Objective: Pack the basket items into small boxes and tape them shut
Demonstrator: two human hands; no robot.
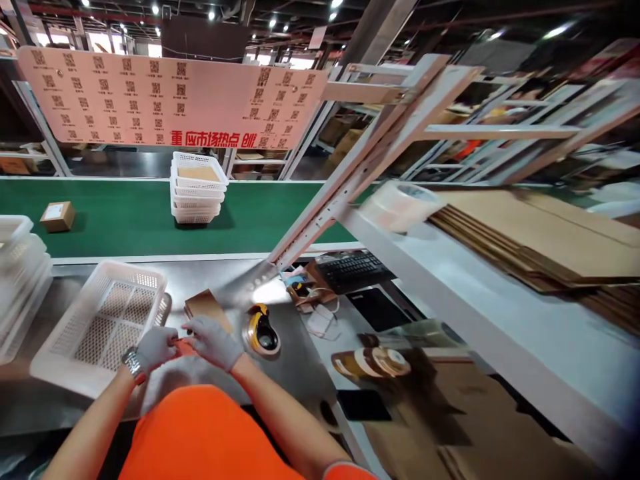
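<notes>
My left hand (156, 348), gloved in grey-white and with a metal watch at the wrist, is closed on one side of a small orange-red piece (185, 348) that looks soft. My right hand (215, 341), gloved the same way, pinches its other side; exactly what it is I cannot make out. Just beyond the fingers lies a brown cardboard box (206, 308), partly hidden by my right hand. To the left, a white plastic basket (55, 353) with a perforated bottom sits on the metal table. A yellow and black tape dispenser (261, 330) rests to the right of my hands.
Behind the metal table (295, 373) runs a green conveyor belt (120, 233) carrying a small carton (58, 217) and stacked white baskets (197, 190). More baskets (20, 287) stand at left. A slanted metal post (350, 167) and a shelf with flat cardboard (550, 233) flank the right.
</notes>
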